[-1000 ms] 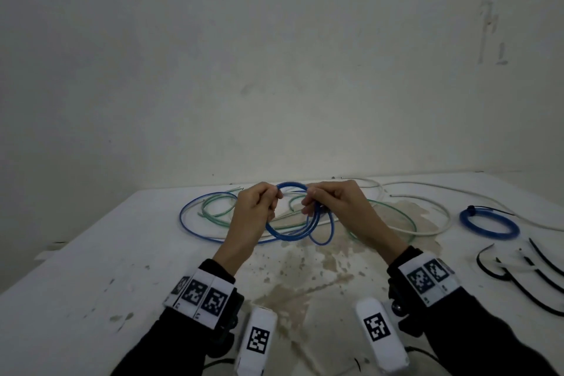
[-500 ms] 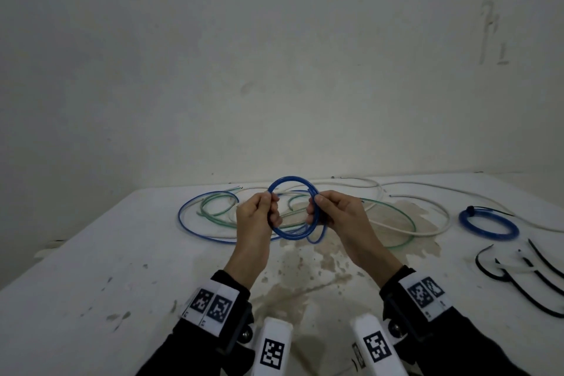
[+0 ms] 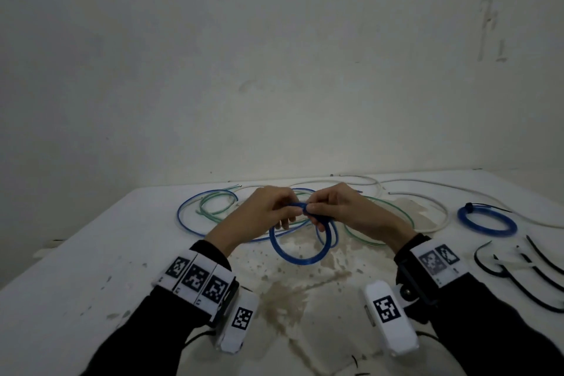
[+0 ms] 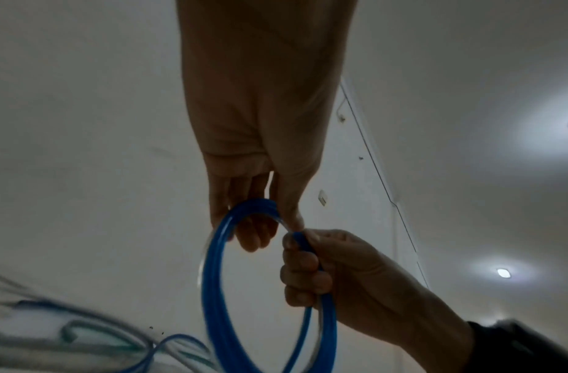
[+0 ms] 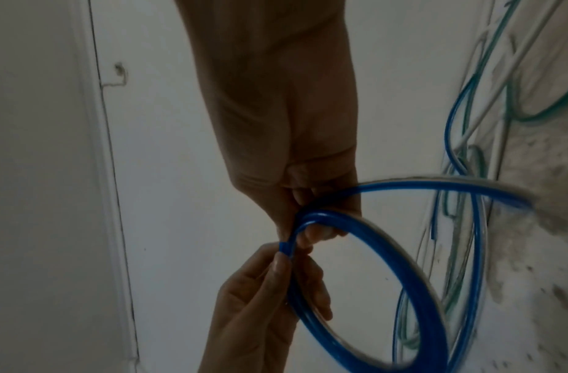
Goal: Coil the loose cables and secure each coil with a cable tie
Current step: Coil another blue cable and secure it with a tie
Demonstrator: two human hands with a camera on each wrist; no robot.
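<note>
Both hands meet above the table, the left hand and right hand each pinching the top of a blue cable coil hanging between them. Loose cables lie beyond; a tied blue coil and black cable ties lie at the right.

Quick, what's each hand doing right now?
Left hand: pinching the blue cable coil.
Right hand: gripping the same coil.

Black sleeves, white wrist bands w/ b&w square marker tags.
</note>
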